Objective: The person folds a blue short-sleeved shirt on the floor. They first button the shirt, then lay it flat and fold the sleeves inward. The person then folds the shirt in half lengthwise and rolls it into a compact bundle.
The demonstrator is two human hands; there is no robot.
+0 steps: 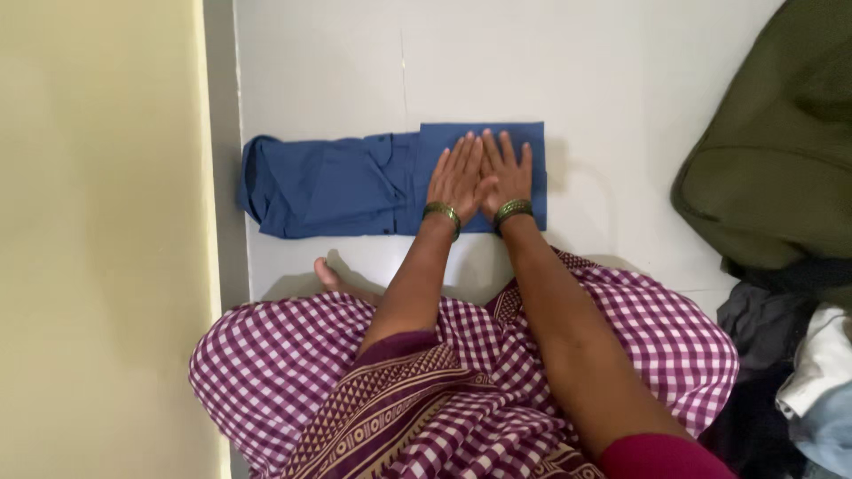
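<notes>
1. A white floor (621, 106) fills the view, with a pale yellow wall (98, 222) at 9 o'clock.
2. A blue shirt (355, 186), folded into a long strip, lies on the floor at centre.
3. An olive cloth (781, 151) sits at 3 o'clock above a heap of clothes (799, 372) at 4 o'clock.
4. The left hand (457, 177) lies flat, fingers spread, pressing on the shirt's right end; it grips nothing.
5. The right hand (508, 176) lies flat just beside it, thumbs touching, likewise pressing without gripping.

Left hand (457, 177), right hand (508, 173): bare, 1 green-gold bangle (442, 211) per wrist. Forearms uncovered; maroon sleeve (661, 457) at right upper arm. Purple-white checked garment (293, 364) over lap, maroon patterned border (390, 408).
</notes>
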